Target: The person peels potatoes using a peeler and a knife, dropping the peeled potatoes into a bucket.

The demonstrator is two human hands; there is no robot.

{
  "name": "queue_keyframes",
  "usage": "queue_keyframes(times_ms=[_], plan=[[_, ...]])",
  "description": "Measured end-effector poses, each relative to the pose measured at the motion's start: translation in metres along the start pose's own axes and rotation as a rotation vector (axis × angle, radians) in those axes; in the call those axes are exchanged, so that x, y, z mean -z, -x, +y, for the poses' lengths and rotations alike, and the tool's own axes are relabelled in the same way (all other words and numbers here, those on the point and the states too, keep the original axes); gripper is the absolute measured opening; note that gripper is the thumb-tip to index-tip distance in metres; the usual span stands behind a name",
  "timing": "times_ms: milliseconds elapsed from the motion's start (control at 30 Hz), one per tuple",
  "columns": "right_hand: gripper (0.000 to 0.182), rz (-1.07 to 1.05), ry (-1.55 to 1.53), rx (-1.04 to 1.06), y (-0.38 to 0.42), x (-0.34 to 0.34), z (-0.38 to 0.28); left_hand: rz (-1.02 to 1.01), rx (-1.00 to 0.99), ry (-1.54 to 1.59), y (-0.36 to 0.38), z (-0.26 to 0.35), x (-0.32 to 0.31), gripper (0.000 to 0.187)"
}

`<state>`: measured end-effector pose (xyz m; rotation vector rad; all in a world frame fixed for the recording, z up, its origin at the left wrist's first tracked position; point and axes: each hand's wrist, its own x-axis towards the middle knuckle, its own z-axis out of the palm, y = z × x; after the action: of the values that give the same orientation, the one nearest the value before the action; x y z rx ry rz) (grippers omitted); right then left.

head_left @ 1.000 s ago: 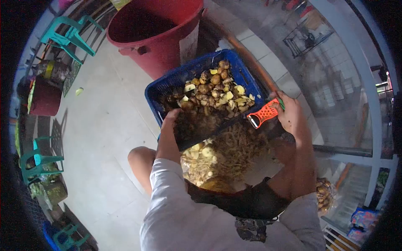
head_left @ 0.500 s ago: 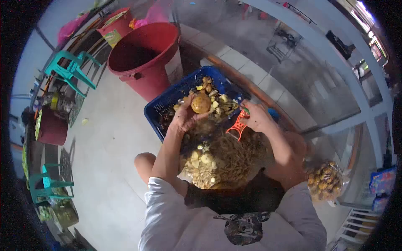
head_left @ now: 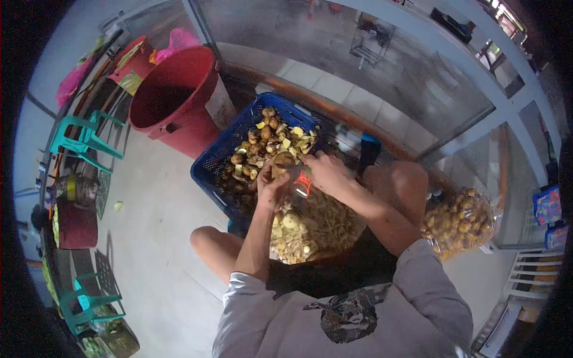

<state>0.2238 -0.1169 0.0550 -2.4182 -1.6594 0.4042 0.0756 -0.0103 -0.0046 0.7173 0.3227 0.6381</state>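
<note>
My left hand (head_left: 273, 186) is closed around a brownish-yellow potato (head_left: 284, 159) above the near edge of the crate. Close beside it, my right hand (head_left: 325, 171) grips an orange peeler (head_left: 303, 184), whose head points down below the fingers. A narrow dark shape with some green runs from my right fingers to the potato; I cannot make out what it is. Under both hands lies a heap of peelings (head_left: 334, 224), with pale peeled potatoes (head_left: 287, 222) on its left side. The blue crate (head_left: 209, 194) behind holds unpeeled potatoes (head_left: 253, 146) and cut yellow pieces.
A large red bin (head_left: 188, 128) stands behind the crate at left. To my right sits a clear bag of potatoes (head_left: 459, 221). Green plastic chairs (head_left: 86, 140) line the left side. A low ledge and glass panels run behind the crate.
My right hand has brought the peeler left, close to the potato. The potato is now lower and partly covered by my fingers. The camera view has shifted and turned slightly.
</note>
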Motion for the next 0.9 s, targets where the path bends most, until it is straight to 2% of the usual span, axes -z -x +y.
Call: queue_keyframes(times_ms=[67, 133, 167, 200, 267, 300, 333, 367, 400, 500, 533, 600, 733, 900], plan=[[0.044, -0.003, -0.022, 0.019, 0.0, 0.006, -0.003, 0.034, -0.038, -0.097, 0.0, -0.001, 0.002, 0.055], [0.039, -0.002, 0.02, 0.005, -0.002, 0.009, -0.006, 0.063, -0.093, -0.348, 0.0, 0.001, 0.008, 0.058], [0.039, -0.004, 0.021, 0.003, -0.001, 0.011, -0.009, 0.067, -0.102, -0.321, 0.002, 0.002, 0.006, 0.058], [0.03, 0.021, 0.021, 0.018, 0.002, 0.015, -0.012, 0.067, -0.099, -0.32, 0.002, 0.003, 0.007, 0.058], [0.026, 0.044, 0.021, 0.031, -0.003, 0.012, -0.007, -0.019, -0.137, -0.364, 0.002, 0.006, 0.009, 0.058], [0.027, -0.041, -0.01, 0.008, -0.015, 0.004, 0.007, -0.016, -0.133, -0.363, 0.005, 0.005, 0.007, 0.058], [0.029, -0.128, -0.048, -0.019, -0.021, -0.006, 0.019, 0.031, -0.104, -0.322, 0.014, 0.006, 0.003, 0.059], [0.024, -0.1, -0.135, -0.108, -0.027, -0.007, 0.03, 0.066, -0.082, -0.283, 0.015, 0.007, -0.001, 0.061], [0.024, -0.083, -0.133, -0.109, -0.031, -0.008, 0.039, 0.051, -0.091, -0.287, 0.006, 0.01, 0.0, 0.061], [0.036, 0.01, -0.145, 0.001, -0.026, -0.011, 0.045, -0.108, -0.009, 0.15, 0.004, 0.004, 0.018, 0.069], [0.036, 0.006, -0.141, 0.007, -0.024, -0.004, 0.041, -0.103, -0.016, 0.153, 0.004, 0.003, 0.018, 0.069], [0.04, -0.088, -0.186, -0.023, -0.016, 0.011, 0.028, 0.051, -0.008, 0.268, 0.005, 0.007, 0.014, 0.071], [0.038, -0.082, -0.236, -0.035, -0.007, 0.017, 0.009, 0.021, -0.081, 0.146, 0.005, 0.018, 0.001, 0.072], [0.038, 0.034, -0.195, 0.09, -0.001, 0.001, -0.006, 0.017, -0.048, 0.15, 0.004, 0.021, -0.002, 0.073]])
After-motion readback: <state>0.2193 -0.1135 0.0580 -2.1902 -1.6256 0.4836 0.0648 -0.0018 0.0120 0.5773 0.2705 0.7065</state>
